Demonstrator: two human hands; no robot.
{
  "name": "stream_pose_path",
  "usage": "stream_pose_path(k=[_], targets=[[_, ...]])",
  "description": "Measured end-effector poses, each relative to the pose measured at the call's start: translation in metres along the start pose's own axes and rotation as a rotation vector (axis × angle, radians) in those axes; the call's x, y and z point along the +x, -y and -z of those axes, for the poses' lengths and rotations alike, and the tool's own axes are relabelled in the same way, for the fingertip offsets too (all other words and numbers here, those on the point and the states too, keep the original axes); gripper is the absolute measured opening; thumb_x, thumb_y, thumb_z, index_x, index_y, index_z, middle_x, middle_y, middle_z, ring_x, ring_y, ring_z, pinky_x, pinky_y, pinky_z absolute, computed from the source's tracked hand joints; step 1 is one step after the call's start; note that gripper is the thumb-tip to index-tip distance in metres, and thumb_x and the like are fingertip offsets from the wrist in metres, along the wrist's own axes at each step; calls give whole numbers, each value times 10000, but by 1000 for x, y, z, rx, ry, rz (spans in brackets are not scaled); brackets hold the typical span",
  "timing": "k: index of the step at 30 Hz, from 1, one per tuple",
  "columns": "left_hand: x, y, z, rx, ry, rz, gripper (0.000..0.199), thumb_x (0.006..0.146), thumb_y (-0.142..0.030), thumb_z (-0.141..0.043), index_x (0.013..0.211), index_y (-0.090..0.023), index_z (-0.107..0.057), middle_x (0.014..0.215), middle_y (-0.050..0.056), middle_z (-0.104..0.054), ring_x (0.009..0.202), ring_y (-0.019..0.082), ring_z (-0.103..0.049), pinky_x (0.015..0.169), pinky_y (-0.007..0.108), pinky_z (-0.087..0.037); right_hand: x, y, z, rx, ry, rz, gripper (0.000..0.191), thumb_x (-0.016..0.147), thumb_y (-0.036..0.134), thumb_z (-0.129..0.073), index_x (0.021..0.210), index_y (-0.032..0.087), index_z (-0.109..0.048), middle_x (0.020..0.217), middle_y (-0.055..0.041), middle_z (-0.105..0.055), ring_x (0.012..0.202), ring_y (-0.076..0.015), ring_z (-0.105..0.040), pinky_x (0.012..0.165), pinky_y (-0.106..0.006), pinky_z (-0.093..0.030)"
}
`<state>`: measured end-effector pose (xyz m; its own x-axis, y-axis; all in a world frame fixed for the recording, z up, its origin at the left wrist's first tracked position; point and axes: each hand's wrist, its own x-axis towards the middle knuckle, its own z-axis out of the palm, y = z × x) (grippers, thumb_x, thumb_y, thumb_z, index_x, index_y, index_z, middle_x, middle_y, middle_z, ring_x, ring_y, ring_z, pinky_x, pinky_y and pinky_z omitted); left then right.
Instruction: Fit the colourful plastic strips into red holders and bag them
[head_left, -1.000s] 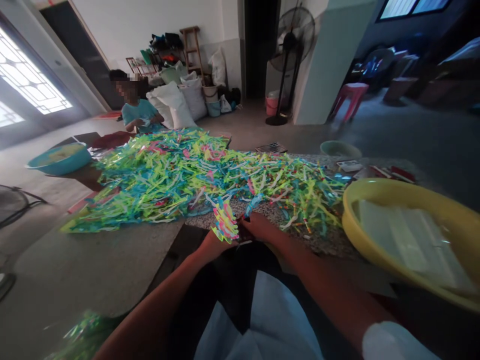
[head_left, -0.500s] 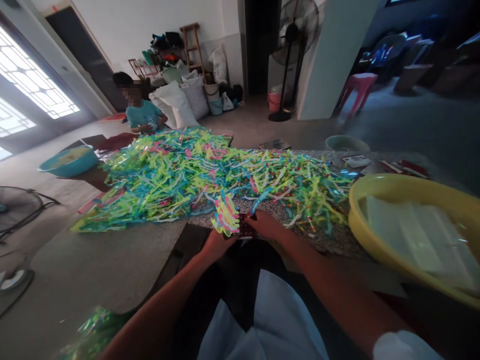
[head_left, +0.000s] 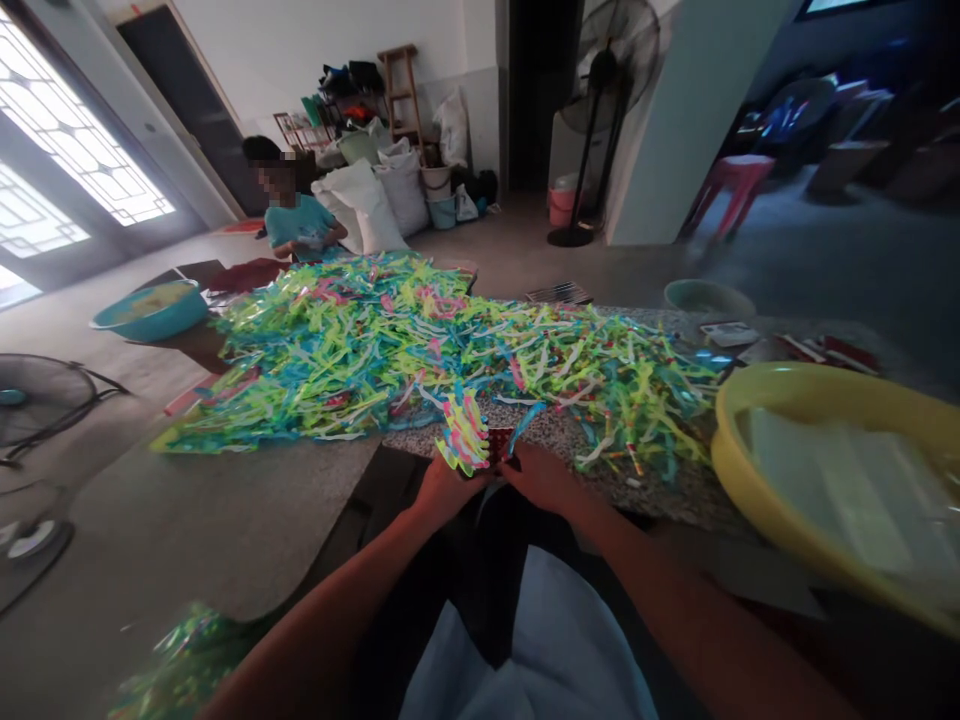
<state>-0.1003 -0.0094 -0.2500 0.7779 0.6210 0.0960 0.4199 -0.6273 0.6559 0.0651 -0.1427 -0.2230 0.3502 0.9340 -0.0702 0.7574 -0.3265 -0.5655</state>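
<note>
Just in front of my lap, my left hand [head_left: 444,488] is closed round the left side of a small dark red board [head_left: 498,443] that looks dotted or perforated. A bunch of pink, yellow and blue plastic strips [head_left: 465,432] stands up at the board's left part, beside my left fingers. My right hand [head_left: 546,476] is at the board's right end, its fingers pinched on a blue plastic strip [head_left: 526,427] that sticks up. The fingertips are small and partly hidden. Beyond both hands a large heap of coloured strips [head_left: 360,345] covers much of the stone-topped table [head_left: 517,410].
A yellow basin [head_left: 739,480] holding whitish pieces stands close on my right. A blue basin [head_left: 154,322] is at the far left, near a seated person [head_left: 304,225]. White sacks [head_left: 367,205] and a standing fan [head_left: 592,130] are farther back. Another fan [head_left: 37,410] sits at left.
The view has turned slightly left. My right hand and the blue strip have come a little nearer to me, along the board's near edge. My left hand keeps its hold.
</note>
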Motion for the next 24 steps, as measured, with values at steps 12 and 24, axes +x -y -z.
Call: stream_pose_path(k=[12,24], targets=[[22,-2,3,54,103,-117,553,754,-500,-794,1246,-268,-697,1306,35,-700,1278,279,-599,1147,421,-445,38,-25,41,-324,160,-269,371,880,384,-549,1079,134,-737,1105,-200,-732,992,-299,-694,783,-327,-474],[11,-3,-8,-164,-33,88,292,828,-354,-637,1058,-189,-709,1039,60,-765,1046,243,-691,1025,394,-530,100,-27,63,-299,-43,-204,363,977,368,-472,1181,186,-709,1013,-111,-754,894,-224,-689,757,-278,-472]])
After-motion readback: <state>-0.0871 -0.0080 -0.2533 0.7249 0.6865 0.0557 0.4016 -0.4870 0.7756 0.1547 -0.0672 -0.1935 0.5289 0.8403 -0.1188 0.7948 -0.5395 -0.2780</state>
